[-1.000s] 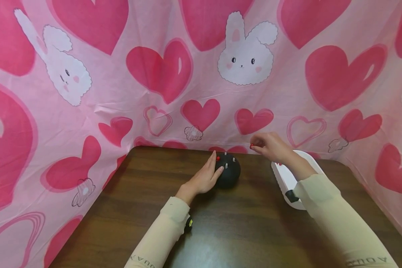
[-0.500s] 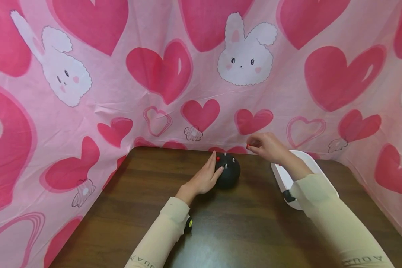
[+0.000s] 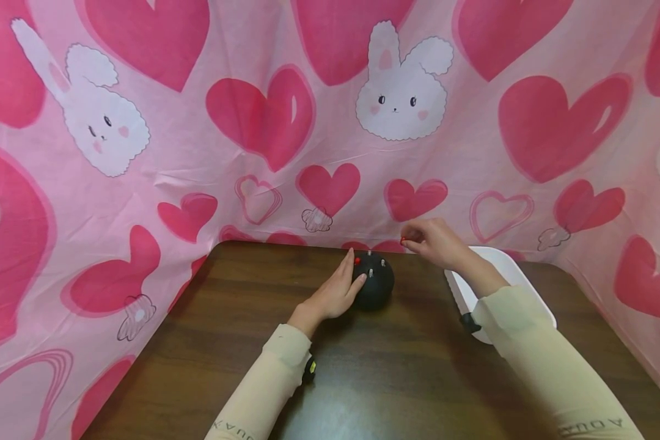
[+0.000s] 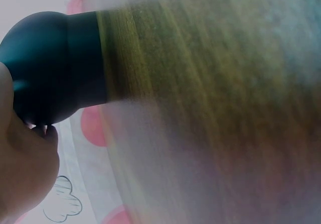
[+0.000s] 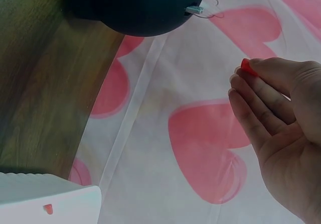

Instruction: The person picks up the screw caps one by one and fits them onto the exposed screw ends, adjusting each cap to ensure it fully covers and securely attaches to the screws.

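A black dome (image 3: 375, 286) stands on the brown table (image 3: 363, 379) near its far edge, with small metal studs on top and a red cap (image 3: 357, 261) on one stud. My left hand (image 3: 351, 275) rests its straight fingers against the dome's left side; the left wrist view shows the dome (image 4: 50, 68) beside that hand (image 4: 22, 176). My right hand (image 3: 407, 241) hovers just right of the dome and above it, pinching a small red cap (image 5: 248, 67) between thumb and fingertips. A bare stud (image 5: 194, 9) sticks out of the dome (image 5: 135, 5).
A white tray (image 3: 514, 269) lies at the right of the table under my right forearm, with a small red piece (image 5: 47, 209) in it. A pink cloth with hearts and rabbits (image 3: 330, 122) walls in the table on all far sides.
My right hand has moved slightly left toward the dome, still pinching the red cap. The left hand and the dome have stayed where they were.
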Tool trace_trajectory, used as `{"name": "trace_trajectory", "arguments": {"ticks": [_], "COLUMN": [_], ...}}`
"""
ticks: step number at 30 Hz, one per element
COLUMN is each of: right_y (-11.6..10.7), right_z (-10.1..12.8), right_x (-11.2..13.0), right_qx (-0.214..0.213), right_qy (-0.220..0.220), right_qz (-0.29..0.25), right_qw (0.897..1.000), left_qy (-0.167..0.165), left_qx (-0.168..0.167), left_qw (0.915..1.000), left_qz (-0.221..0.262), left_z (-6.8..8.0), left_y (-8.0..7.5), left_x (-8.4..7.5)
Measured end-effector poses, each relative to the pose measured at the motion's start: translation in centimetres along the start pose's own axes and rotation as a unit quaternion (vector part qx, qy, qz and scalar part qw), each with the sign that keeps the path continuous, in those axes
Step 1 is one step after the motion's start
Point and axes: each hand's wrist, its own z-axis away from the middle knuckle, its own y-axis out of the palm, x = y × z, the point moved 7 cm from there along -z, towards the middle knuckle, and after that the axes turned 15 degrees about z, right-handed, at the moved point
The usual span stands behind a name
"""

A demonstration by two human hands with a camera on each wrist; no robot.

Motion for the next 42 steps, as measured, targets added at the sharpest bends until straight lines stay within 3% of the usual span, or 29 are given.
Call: {"name": "trace_trajectory", "arguments": {"ticks": [18, 42], "right_y": [0.1, 1.1], "right_z": [-0.6, -1.1], "right_x": [0.9, 1.4], "right_qx": [-0.021, -0.005], "right_qy": [-0.017, -0.001], "right_qz": [0.006, -0.005], "right_qw": [1.000, 1.000], "left_qy": [0.021, 0.015], "left_qx": [-0.009, -0.009], "left_qw": [0.9997, 0.9998], "left_qz": [-0.012, -0.007], "left_z": [-0.1, 0.0], "left_y": [-0.1, 0.0], "left_x": [-0.5, -0.3]}}
